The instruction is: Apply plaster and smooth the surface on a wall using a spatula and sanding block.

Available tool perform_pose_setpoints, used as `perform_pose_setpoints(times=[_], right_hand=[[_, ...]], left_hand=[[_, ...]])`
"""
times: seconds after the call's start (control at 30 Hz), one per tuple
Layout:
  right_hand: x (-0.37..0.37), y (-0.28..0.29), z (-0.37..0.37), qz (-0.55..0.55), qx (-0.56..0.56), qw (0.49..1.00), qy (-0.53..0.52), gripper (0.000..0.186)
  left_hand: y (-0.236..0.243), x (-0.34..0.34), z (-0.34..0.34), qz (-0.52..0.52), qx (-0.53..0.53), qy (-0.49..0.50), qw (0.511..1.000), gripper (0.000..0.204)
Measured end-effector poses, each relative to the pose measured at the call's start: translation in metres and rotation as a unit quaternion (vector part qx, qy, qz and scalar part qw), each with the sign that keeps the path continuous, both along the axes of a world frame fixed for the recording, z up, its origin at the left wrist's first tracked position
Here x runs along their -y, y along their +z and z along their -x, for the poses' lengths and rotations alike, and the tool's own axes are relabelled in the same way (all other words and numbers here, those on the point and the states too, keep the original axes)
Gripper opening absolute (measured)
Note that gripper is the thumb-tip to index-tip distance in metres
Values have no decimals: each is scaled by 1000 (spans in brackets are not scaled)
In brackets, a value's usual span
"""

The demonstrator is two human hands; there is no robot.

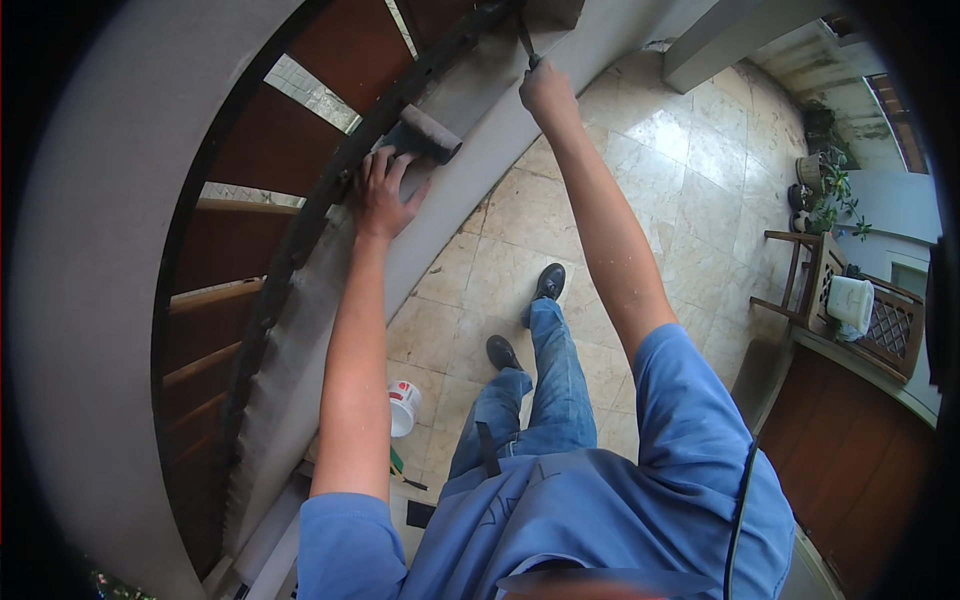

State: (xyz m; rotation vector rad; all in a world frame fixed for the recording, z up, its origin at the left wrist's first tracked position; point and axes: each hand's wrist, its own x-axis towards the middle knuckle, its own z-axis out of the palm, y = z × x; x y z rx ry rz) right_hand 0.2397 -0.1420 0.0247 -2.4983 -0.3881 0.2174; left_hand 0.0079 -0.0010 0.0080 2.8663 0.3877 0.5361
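My right hand (pixel 549 92) is stretched far forward along the low grey wall. Its fingers are wrapped round the handle of a thin dark tool (pixel 526 42), whose far end meets the wall top by a post; its exact kind is too small to tell. My left hand (pixel 383 200) leans on the wall ledge (pixel 475 110) beside the gate frame, its fingers spread and holding nothing. Just past those fingertips lies a grey cylinder, like a roller (pixel 430 133), with a dark part next to it.
A gate of brown slats (pixel 250 140) in a dark frame runs along my left. On the tiled floor (pixel 520 220) stands a white bucket (pixel 404 400) near the wall. To the right are a wooden bench (pixel 885 320) with a white container (pixel 850 305) and potted plants (pixel 828 205).
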Motion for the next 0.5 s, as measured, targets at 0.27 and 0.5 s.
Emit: perform_pose_setpoints(times=[0.27, 0.5], right_hand=[[2, -3, -15, 20, 7, 1000, -4, 23], [30, -20, 19, 3, 7, 1000, 14, 22]], left_hand=[[-1, -2, -3, -8, -5, -3, 1000, 40], [-5, -1, 8, -11, -6, -1, 1000, 40]])
